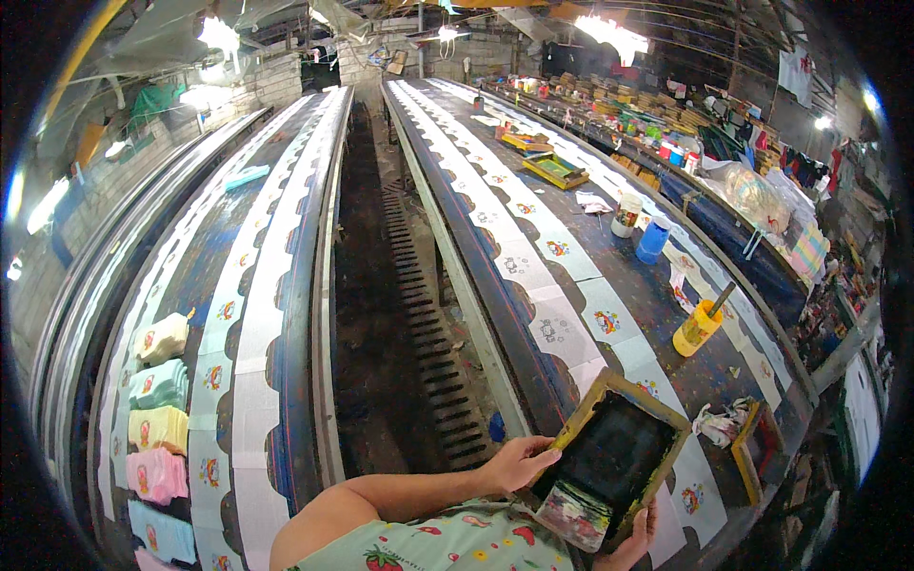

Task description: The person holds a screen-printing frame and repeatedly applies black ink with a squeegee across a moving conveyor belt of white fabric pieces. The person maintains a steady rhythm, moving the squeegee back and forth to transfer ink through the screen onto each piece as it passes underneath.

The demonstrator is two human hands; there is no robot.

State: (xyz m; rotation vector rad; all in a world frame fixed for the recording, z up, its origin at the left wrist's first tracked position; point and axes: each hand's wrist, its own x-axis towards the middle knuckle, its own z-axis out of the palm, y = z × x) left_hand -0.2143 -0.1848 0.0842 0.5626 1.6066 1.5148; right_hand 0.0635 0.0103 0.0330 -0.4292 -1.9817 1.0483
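Observation:
I hold a wooden printing screen [606, 447], yellowed at the edges with dark mesh, tilted over the front end of the right table. My left hand [519, 462] is closed on its left edge and my right hand [632, 539] grips its lower right edge. A pale, paint-smeared patch [572, 515] covers its lower part. Beneath and beside it run strips of pale fabric pieces [607, 319] printed with small cartoon motifs. A second wooden frame [759, 452] lies to the right next to a crumpled stained rag [721, 424].
A yellow pot with a stick [694, 333], a blue jug [652, 241], a white tub [625, 216] and more frames [556, 169] stand along the right table. The left table [326, 285] carries fabric strips and several folded pastel stacks [157, 430]. A dark aisle [376, 305] separates the tables.

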